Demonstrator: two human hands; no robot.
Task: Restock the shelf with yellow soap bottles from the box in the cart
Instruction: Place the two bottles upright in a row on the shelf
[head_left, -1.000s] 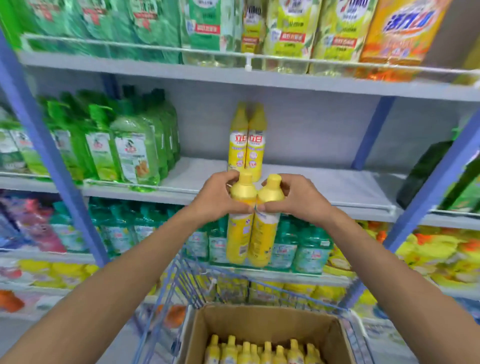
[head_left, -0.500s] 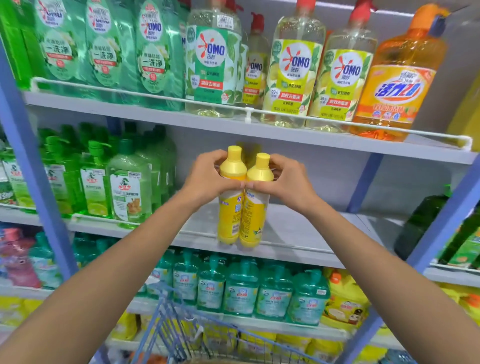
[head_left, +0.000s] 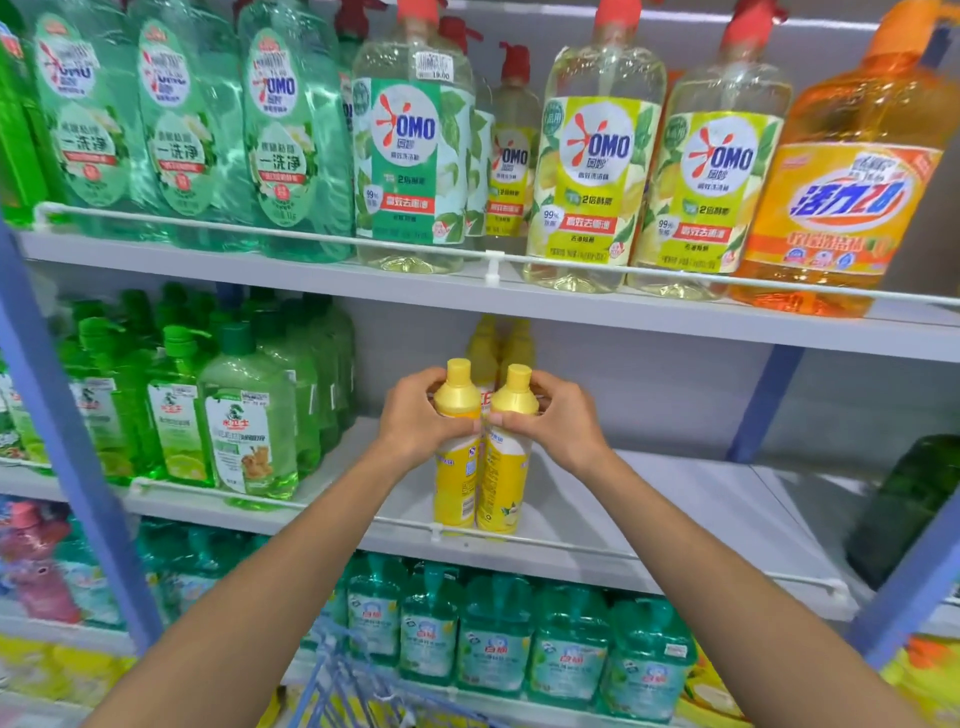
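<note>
Two yellow soap bottles stand side by side just behind the front rail of the middle shelf (head_left: 649, 499). My left hand (head_left: 415, 418) grips the left yellow bottle (head_left: 454, 488) at its neck. My right hand (head_left: 553, 415) grips the right yellow bottle (head_left: 503, 493) the same way. Behind them, two more yellow bottles (head_left: 498, 340) stand near the back wall, mostly hidden. Only the top edge of the blue cart (head_left: 343, 680) shows at the bottom; the box is out of view.
Green pump bottles (head_left: 249, 431) fill the left of the middle shelf. A dark green bottle (head_left: 909, 504) stands at its right end. OMO bottles (head_left: 597, 156) and an orange jug (head_left: 841, 171) sit above. Teal bottles (head_left: 493, 639) line the shelf below. Blue uprights (head_left: 67, 436) frame the bay.
Both hands carried the two yellow bottles up from above the cart and forward onto the middle shelf, over the rail. The view tilted up, and the box dropped out of sight.
</note>
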